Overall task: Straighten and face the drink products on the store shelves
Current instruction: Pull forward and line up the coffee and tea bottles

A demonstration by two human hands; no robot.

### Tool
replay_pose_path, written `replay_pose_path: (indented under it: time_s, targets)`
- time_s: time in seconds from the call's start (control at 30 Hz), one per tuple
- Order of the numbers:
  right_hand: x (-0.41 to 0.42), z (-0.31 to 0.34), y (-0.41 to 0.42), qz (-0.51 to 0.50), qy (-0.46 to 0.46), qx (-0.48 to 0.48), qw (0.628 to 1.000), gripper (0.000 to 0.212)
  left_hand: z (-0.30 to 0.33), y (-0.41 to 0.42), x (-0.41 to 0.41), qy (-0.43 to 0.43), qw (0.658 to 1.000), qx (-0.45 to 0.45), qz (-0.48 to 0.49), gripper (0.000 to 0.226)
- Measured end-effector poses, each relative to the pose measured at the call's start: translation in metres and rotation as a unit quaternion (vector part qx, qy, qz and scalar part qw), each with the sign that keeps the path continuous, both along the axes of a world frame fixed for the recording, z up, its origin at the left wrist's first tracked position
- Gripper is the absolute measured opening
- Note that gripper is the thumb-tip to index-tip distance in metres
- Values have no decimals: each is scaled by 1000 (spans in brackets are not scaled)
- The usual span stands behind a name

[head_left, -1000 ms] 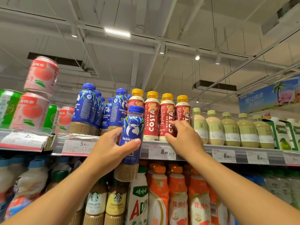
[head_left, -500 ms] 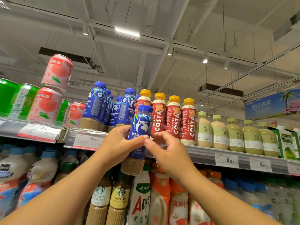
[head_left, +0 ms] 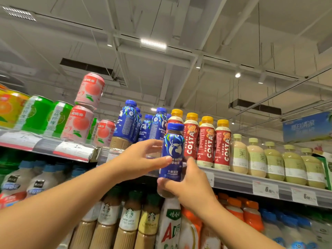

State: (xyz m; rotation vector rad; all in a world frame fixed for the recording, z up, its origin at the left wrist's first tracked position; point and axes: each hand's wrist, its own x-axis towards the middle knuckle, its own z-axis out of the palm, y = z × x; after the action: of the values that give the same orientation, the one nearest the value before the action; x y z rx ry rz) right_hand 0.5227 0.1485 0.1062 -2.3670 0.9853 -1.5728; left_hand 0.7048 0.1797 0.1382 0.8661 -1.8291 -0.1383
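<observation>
While it hangs in the air just in front of the top shelf edge (head_left: 233, 178), the blue plastic coffee bottle with the white deer label (head_left: 172, 155) is held upright, label forward. The right hand (head_left: 190, 186) curls round its clear lower part; the left hand (head_left: 142, 159) has thumb and fingers against its left side, though how firmly they clamp I cannot tell. Full and rigid, it likely feels fairly heavy, its sleeve slick — best gripped low on the body. Behind stand blue deer-label bottles (head_left: 154, 126) and red Costa bottles (head_left: 206, 141).
</observation>
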Motion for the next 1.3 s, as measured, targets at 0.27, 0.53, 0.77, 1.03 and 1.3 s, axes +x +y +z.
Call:
replay_pose_path:
  time_s: [0.27, 0.53, 0.77, 1.03, 1.3]
  targets:
    - [46, 66, 3, 68, -58, -10, 996, 58, -11, 0, 79, -267, 868, -108, 404, 42]
    - [116, 88, -13, -10, -38, 5, 999, 61, -21, -10, 81, -202, 875, -154, 411, 39]
    - [129, 82, -20, -77, -36, 28, 996, 57, -18, -5, 80, -132, 896, -142, 401, 42]
    - [133, 79, -13, -146, 7, -30, 989, 48, -24, -7, 76, -157, 889, -167, 397, 65]
    - [136, 64, -14, -136, -39, -90, 986, 55, -27, -11, 71, -180, 869, -181, 424, 64]
